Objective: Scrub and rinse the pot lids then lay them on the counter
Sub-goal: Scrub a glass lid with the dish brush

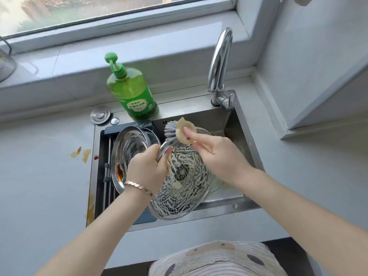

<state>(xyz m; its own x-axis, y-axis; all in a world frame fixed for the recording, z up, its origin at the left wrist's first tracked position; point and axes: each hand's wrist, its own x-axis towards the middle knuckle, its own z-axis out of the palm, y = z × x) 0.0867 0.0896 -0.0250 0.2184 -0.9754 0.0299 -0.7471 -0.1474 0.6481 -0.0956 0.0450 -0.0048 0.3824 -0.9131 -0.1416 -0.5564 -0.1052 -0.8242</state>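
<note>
1. The step in hand looks like scrubbing. The glass lid (185,186) is held over the sink (209,118), above its middle and front, with a web of suds all over it.
2. The left hand (147,168) grips the lid's rim on the side toward the sink's left half, fingers curled over the edge and thumb on the near face.
3. The right hand (217,154) holds the brush (179,130) over the back of the sink. Its index finger lies straight along the round beige head and the other fingers are curled in. The grey bristles sit at the lid's far rim.
4. The lid is tilted, soapy face up toward the person, high rim toward the sink's back wall and low rim over the front edge.
5. A round lid has no true long axis. As seen, the oval runs back to front across the sink. The knob shows at its centre, but I cannot tell which face it is on.
6. My judgement: the next move is rinsing under the faucet (220,62) at the sink's back right corner, with a firm grip because soapy glass is slippery.
7. At least 2 steel lids (129,148) lean in the sink's left half, not yet on the counter (39,176) left of the sink.
</note>
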